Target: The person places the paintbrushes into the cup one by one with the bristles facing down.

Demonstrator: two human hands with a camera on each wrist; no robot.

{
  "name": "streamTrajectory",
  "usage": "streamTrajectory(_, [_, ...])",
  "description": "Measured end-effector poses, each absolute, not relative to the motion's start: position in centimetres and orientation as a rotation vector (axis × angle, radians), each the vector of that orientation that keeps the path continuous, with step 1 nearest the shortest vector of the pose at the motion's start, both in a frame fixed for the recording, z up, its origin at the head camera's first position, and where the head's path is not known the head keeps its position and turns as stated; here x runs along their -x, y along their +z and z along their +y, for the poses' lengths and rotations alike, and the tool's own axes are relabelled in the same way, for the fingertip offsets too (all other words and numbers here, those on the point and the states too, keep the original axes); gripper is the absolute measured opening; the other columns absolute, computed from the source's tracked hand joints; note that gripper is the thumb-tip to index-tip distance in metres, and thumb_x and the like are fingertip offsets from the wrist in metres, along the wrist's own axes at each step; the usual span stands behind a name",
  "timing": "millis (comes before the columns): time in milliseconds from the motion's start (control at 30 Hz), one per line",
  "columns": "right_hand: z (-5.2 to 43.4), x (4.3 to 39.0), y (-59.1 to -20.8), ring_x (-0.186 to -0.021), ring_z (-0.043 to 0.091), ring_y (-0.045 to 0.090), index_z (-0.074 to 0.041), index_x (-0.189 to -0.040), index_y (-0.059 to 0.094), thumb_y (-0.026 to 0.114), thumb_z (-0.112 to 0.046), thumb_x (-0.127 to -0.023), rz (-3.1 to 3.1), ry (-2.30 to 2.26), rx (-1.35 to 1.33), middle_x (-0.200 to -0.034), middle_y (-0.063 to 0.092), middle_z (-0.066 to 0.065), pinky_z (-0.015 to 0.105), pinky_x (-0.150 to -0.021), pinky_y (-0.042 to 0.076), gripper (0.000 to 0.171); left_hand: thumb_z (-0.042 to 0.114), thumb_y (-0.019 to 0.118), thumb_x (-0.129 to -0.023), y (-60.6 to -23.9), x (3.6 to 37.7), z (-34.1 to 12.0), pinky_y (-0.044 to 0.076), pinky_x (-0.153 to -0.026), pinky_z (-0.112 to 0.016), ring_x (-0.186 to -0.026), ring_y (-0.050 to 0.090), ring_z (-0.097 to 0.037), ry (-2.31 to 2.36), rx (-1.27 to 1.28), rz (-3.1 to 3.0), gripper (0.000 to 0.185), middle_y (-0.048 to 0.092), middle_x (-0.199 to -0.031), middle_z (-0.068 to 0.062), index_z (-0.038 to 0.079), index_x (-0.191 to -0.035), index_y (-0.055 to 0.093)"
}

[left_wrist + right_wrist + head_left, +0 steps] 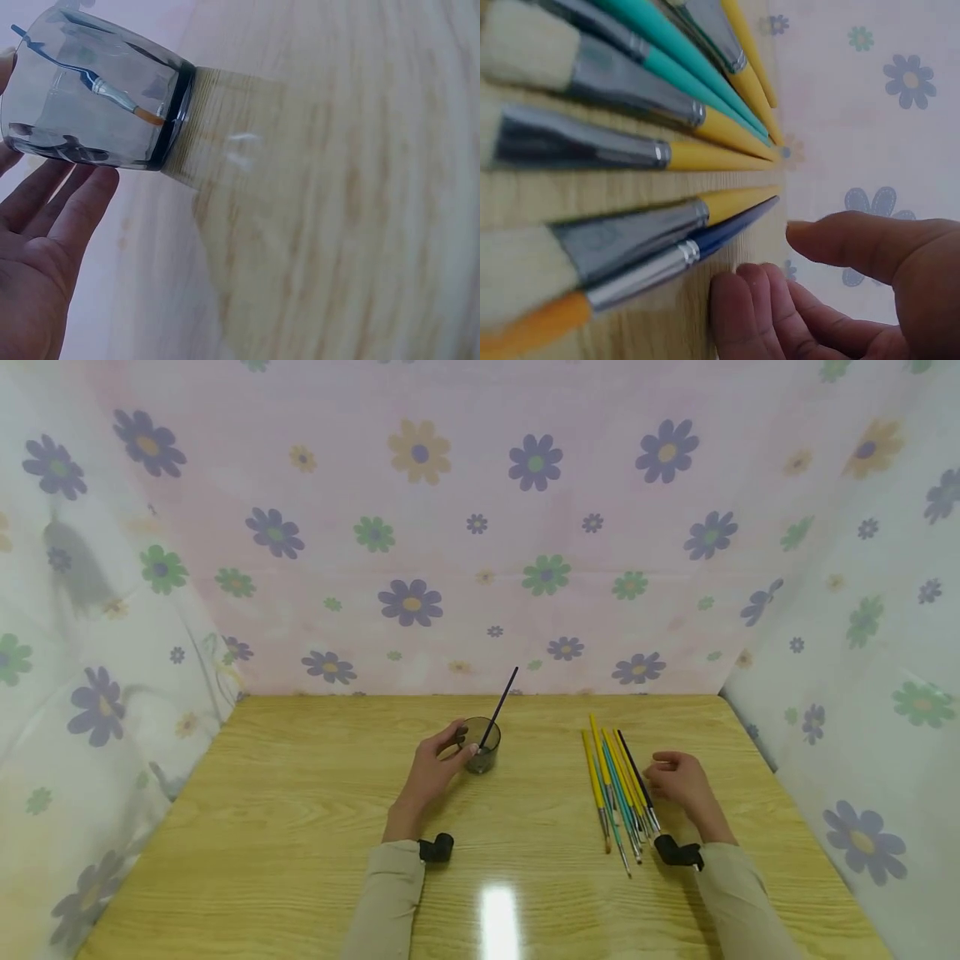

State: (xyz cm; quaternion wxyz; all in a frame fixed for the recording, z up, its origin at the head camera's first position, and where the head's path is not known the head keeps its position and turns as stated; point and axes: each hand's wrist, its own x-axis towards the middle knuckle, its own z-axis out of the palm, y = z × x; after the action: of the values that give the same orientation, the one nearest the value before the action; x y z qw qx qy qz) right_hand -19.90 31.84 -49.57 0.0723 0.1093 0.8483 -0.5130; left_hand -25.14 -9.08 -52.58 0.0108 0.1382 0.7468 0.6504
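Near the middle of the head view, the left hand (431, 768) rests against a small clear cup (481, 745) on the wooden table (300, 827). Its fingers lie fairly straight along the cup's side, thumb near the rim, touching rather than clamping. In the left wrist view the cup (90, 90) fills the upper left, and a dark-handled brush (97, 86) stands inside it, bristles down at the base. In the head view that brush (500, 706) leans up and to the right out of the cup.

Right of centre lies a row of paintbrushes (618, 789) with yellow, teal and black handles, side by side, bristles toward the person. The right hand (678, 785) sits just beside the row's right edge, fingers loosely curled and gripping nothing. In the right wrist view, its fingertips (742, 300) touch the table next to the nearest, dark blue brush (720, 232).
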Motion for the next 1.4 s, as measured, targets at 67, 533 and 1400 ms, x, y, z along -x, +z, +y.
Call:
streamTrajectory(67, [32.0, 20.1, -49.5, -0.086, 0.017, 0.070, 0.023, -0.142, 0.038, 0.058, -0.004, -0.100, 2.529, -1.529, -0.319, -0.126, 0.056, 0.041, 0.034, -0.075, 0.063, 0.054, 0.014, 0.070, -0.098, -52.6, 25.1, -9.1, 0.045, -0.112, -0.045, -0.138, 0.049, -0.039, 2.028, -0.430, 2.324, 0.061, 0.053, -0.147, -0.027, -0.002, -0.152, 0.045])
streamTrajectory(533, [32.8, 20.9, -49.6, -0.079, 0.021, 0.070, 0.021, -0.130, 0.053, 0.068, -0.005, -0.090, 2.579, -1.330, -0.210, -0.109, 0.065, 0.030, 0.037, -0.070, 0.063, 0.049, 0.017, 0.071, -0.098, -52.5, 24.7, -9.2, 0.045, -0.112, -0.047, -0.139, 0.049, -0.038, 2.025, -0.403, 2.313, 0.061, 0.052, -0.147, -0.025, 0.002, -0.152, 0.046])
streamTrajectory(1400, [31.6, 20.5, -49.7, -0.080, 0.028, 0.068, 0.015, -0.123, 0.056, 0.071, -0.007, -0.090, 2.809, -0.969, -0.063, -0.095, 0.070, 0.022, 0.040, -0.067, 0.056, 0.042, 0.017, 0.070, -0.099, -52.8, 25.1, -9.5, 0.045, -0.113, -0.045, -0.141, 0.046, -0.039, 2.030, -0.455, 2.273, 0.062, 0.049, -0.150, -0.025, 0.001, -0.153, 0.044])
